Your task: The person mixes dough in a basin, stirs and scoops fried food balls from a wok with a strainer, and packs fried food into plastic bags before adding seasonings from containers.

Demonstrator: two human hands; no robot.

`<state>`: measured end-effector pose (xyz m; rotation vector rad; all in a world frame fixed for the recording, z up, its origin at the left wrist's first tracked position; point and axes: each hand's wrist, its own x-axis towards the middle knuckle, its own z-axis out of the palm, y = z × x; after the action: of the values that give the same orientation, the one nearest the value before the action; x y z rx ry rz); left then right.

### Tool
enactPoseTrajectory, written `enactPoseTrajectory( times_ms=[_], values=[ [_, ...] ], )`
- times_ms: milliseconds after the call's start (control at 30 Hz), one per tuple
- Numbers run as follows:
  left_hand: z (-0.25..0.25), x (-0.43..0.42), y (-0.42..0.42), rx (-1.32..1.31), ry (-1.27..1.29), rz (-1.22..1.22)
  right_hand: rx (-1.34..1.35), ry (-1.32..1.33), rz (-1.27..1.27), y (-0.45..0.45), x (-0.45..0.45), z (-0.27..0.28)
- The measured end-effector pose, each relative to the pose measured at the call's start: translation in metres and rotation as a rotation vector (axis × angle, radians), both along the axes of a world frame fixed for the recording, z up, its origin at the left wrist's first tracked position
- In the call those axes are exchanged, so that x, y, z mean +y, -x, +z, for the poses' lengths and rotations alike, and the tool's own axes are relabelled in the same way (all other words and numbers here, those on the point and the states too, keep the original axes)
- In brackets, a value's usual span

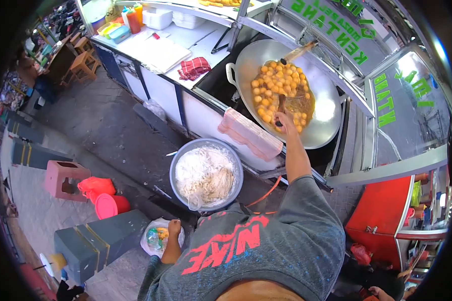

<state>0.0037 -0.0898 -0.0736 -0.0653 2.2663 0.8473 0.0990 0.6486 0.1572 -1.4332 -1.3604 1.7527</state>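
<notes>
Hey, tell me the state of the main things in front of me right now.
Right hand: closed around the brown-handled tool
Left hand: lowered, grip unclear
Brown-handled tool: reaching over the wok
Wok: uncovered, partly filled with oil
Golden balls: crowded together in the oil
Grey basin: uncovered, holding white powder
Pink towel: draped, hanging down
Red checked cloth: bunched up

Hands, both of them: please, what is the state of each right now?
Left hand: low, near the plastic bag; open or closed, I cannot tell.
Right hand: closed, holding a brown handle over the wok.
</notes>
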Motion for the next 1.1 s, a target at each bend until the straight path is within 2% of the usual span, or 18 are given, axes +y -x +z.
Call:
enactPoseTrajectory(
  times_ms=[33,133,200,333,433,533,567,667,733,867,933,1067,1100],
  values=[
    [0.006,0.008,0.003,0.002,0.013,0.007,0.142,0.064,-0.011,0.009,-0.005,0.007],
    [0.009,0.021,0.01,0.048,0.008,-0.011,0.209,-0.03,0.136,0.013,-0.005,0.016],
    [-0.006,0.026,0.023,0.154,-0.062,-0.079,0.075,-0.174,0.144,0.004,-0.024,0.03],
    [0.022,0.046,0.03,0.229,-0.096,-0.101,-0.334,-0.468,0.229,-0.023,-0.085,0.07],
    [0.035,0.054,0.031,0.003,0.016,-0.115,-0.553,-0.93,0.244,-0.045,-0.116,0.06],
    [0.033,0.055,0.031,-0.014,0.067,-0.207,-0.786,-0.962,0.386,-0.073,-0.164,0.097],
    [0.028,0.056,0.031,-0.049,0.048,-0.171,-0.76,-1.118,0.365,-0.09,-0.166,0.077],
    [0.023,0.058,0.033,-0.04,-0.003,-0.188,-0.977,-0.968,0.347,-0.126,-0.206,0.119],
    [0.023,0.062,0.036,-0.031,0.002,-0.198,-1.082,-0.972,0.252,-0.153,-0.204,0.119],
    [0.015,0.067,0.042,-0.029,0.001,-0.177,-1.255,-1.089,0.077,-0.199,-0.151,0.119],
    [0.014,0.068,0.042,-0.047,-0.006,-0.157,-1.322,-1.058,0.075,-0.211,-0.114,0.127],
    [0.022,0.064,0.038,-0.014,0.013,-0.165,-1.276,-0.822,0.209,-0.22,-0.044,0.121],
    [-0.008,0.051,0.038,0.06,-0.019,-0.194,-1.241,-0.721,0.201,-0.208,-0.035,0.114]
  ],
)
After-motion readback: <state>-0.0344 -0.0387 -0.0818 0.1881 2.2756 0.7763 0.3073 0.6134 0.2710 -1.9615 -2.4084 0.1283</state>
